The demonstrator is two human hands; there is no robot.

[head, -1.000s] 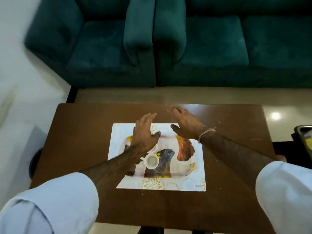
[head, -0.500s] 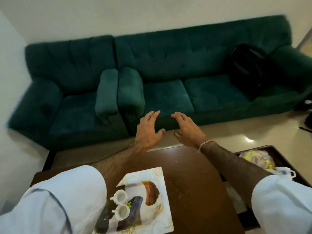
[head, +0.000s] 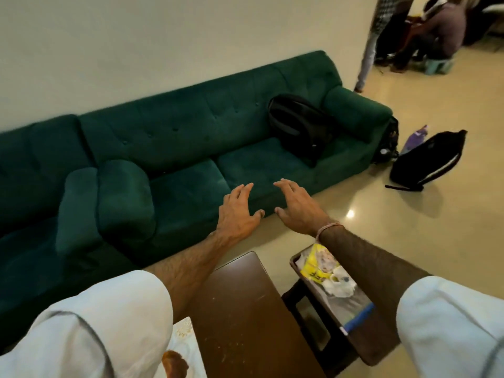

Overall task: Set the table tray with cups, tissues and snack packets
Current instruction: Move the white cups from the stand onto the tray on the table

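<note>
My left hand (head: 240, 214) and my right hand (head: 297, 208) are stretched out side by side in the air, fingers spread, both holding nothing. Only a corner of the patterned white tray (head: 185, 350) shows at the bottom edge on the brown table (head: 240, 309); its cups are out of view. To the right, a dark side tray (head: 335, 323) holds a yellow snack packet (head: 316, 266), a white cup (head: 336, 279) on crumpled white tissue, and a blue-edged item (head: 360, 316). My right forearm crosses above that tray.
A green sofa (head: 177, 148) runs along the wall behind the table, with a black backpack (head: 300, 126) on its right seat. Another black bag (head: 428, 162) lies on the floor to the right. Seated people (head: 441, 28) are far back right.
The view has swung up and to the right, from the table tray to the sofa and side tray. Both hands stayed open and lifted away from the cups on the tray.
</note>
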